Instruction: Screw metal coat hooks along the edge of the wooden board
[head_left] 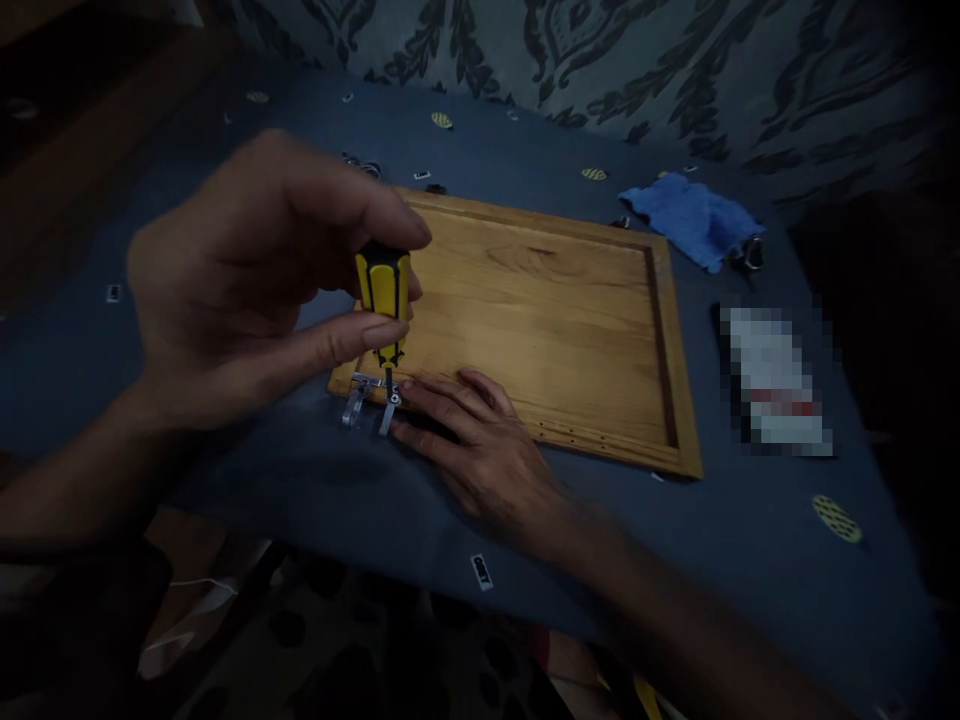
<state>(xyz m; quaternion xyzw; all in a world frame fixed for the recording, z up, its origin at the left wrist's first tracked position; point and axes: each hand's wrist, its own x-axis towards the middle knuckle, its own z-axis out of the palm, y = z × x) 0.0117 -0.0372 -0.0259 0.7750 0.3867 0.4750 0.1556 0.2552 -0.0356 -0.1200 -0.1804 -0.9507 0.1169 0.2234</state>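
Note:
My left hand [247, 270] is closed on a short yellow-and-black screwdriver [385, 300], thumb and fingertips around its handle. The screwdriver stands nearly upright, its tip at a screw on a shiny metal fitting [393, 397] with a curved arm. This fitting sits at the near left corner of a framed wooden panel [540, 300]. A second curved metal piece [352, 405] lies just to its left. My right hand [487, 450] rests on the panel's near edge, fingers stretched out, fingertips beside or on the fitting; whether they press on it I cannot tell.
The panel lies on a blue patterned cloth [292, 480]. To its right are a crumpled blue cloth [694, 215] and a pixelated, pale object [776, 380]. A small dark item [752, 252] lies by the cloth. Patterned fabric [585, 60] rises behind.

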